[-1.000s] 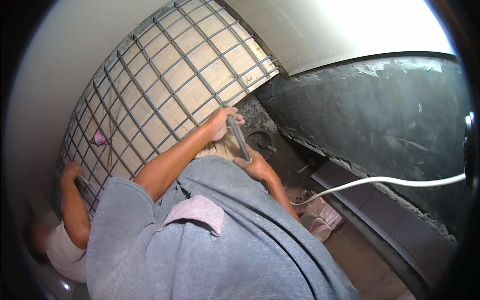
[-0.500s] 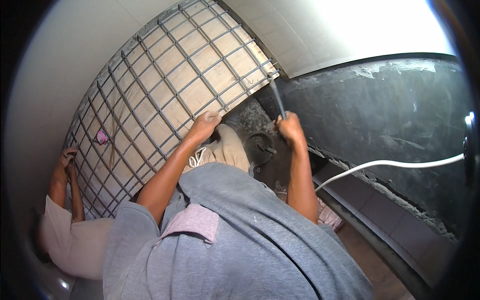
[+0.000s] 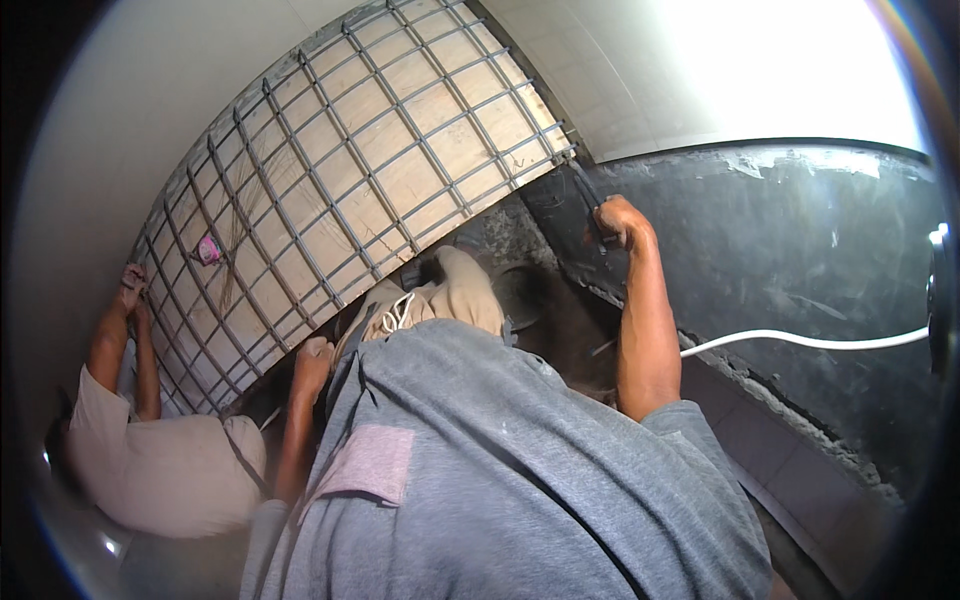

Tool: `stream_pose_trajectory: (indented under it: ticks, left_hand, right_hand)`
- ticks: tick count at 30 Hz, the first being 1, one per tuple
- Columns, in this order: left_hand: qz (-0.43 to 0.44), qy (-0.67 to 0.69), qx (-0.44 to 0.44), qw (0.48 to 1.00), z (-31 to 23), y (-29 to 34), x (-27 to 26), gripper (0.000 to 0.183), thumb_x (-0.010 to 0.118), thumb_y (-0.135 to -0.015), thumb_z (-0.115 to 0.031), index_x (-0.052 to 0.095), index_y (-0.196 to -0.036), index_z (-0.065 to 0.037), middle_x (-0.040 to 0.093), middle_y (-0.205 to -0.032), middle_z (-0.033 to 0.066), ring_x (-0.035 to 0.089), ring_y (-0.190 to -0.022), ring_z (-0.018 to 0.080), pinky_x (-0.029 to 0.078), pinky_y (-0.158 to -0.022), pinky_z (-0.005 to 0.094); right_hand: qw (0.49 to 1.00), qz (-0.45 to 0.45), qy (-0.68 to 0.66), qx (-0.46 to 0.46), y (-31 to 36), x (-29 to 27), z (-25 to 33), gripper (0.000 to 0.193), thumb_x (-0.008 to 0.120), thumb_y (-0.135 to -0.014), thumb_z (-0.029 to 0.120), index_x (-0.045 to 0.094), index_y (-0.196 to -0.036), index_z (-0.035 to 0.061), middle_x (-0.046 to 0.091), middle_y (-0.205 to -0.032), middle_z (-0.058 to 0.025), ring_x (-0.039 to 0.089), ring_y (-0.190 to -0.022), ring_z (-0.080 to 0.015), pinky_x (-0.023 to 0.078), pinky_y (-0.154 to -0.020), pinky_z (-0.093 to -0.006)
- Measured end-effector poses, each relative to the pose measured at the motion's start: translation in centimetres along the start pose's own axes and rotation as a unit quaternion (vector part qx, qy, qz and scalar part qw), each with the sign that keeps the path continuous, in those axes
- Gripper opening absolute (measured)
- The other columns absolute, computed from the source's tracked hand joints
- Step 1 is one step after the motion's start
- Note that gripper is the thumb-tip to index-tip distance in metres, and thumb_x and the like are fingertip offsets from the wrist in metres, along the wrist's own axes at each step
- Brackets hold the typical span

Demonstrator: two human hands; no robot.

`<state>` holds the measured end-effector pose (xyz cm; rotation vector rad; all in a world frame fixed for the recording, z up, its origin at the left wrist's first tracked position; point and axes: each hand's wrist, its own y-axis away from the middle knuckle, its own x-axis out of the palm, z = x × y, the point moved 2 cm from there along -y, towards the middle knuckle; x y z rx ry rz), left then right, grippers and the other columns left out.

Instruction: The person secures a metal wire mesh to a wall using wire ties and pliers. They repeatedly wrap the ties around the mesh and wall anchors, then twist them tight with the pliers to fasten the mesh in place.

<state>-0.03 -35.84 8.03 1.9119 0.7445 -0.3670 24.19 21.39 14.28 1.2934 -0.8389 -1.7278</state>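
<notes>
My right hand [image 3: 624,218] is closed round a dark metal bar-like tool [image 3: 586,186]. Its far end meets the right corner of a steel rebar grid [image 3: 409,148], where rod ends stick out. The tool's exact kind is not clear. Close to my left thigh, beside the near edge of the grid, my left hand [image 3: 315,358] is curled closed, and its inner side is hidden. Under the grid lies a pale plywood sheet [image 3: 330,160]. Loose thin wires [image 3: 232,225] and a small pink roll-like object [image 3: 208,250] rest among the rods.
At the left, another person [image 3: 160,460] has both hands [image 3: 132,288] at the grid's edge. A dark wall [image 3: 780,240] with a rough lower edge stands on the right, crossed by a white cable [image 3: 800,330]. A bright white panel [image 3: 720,80] is above it.
My left hand has drawn back from the grid's near edge to beside my thigh. My right hand has moved right and slightly farther away, still gripping the tool.
</notes>
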Motion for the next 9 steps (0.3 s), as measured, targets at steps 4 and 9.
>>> stream_pose_trajectory:
  ticks: [4, 9]
  left_hand:
    - [0.060, -0.008, -0.030, 0.998, 4.7, -0.7, 0.8, 0.043, 0.059, -0.091, -0.030, 0.064, -0.114, 0.006, 0.069, -0.105, 0.0185, 0.065, -0.100, 0.0267, 0.048, -0.086, 0.0325]
    - [0.038, 0.073, -0.062, 0.995, 10.2, -0.9, 2.6, 0.046, 0.060, -0.093, -0.042, 0.067, -0.114, -0.002, 0.070, -0.103, 0.0170, 0.066, -0.096, 0.0248, 0.047, -0.085, 0.0314]
  right_hand:
    - [0.999, -0.033, -0.015, 0.032, 0.2, -0.3, -0.2, 0.019, 0.054, -0.077, 0.002, 0.070, -0.083, -0.0055, 0.070, -0.079, -0.0176, 0.066, -0.065, -0.0273, 0.050, -0.051, -0.0404]
    - [0.998, 0.002, 0.047, 0.048, -1.5, -0.5, 0.8, 0.019, 0.050, -0.077, 0.001, 0.067, -0.084, -0.0060, 0.068, -0.080, -0.0214, 0.067, -0.071, -0.0292, 0.052, -0.053, -0.0450]
